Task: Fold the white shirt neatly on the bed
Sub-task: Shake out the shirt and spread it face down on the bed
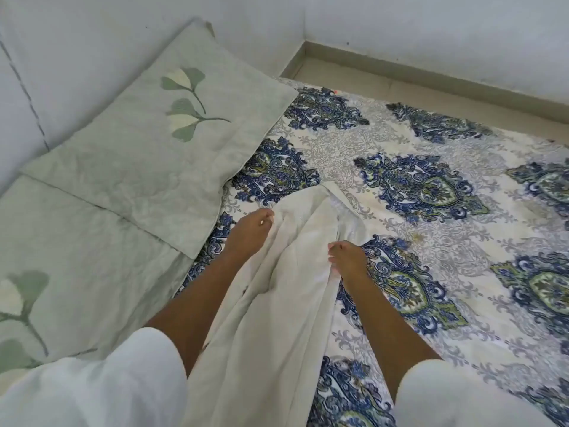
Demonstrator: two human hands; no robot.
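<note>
The white shirt [286,272] lies bunched in a long crumpled strip down the middle of the bed [431,229], which has a blue and green patterned cover. My left hand [251,231] grips the shirt's left edge near its far end, fingers curled into the cloth. My right hand [346,257] pinches the right edge a little nearer to me. The shirt's far tip rests on the cover; its near end runs out of view between my arms.
Two pale green pillows with leaf prints, one at the far left [154,143] and one nearer [67,272], lie along the bed's left side against the wall. A strip of floor [400,87] runs beyond the bed's far edge, below the white wall.
</note>
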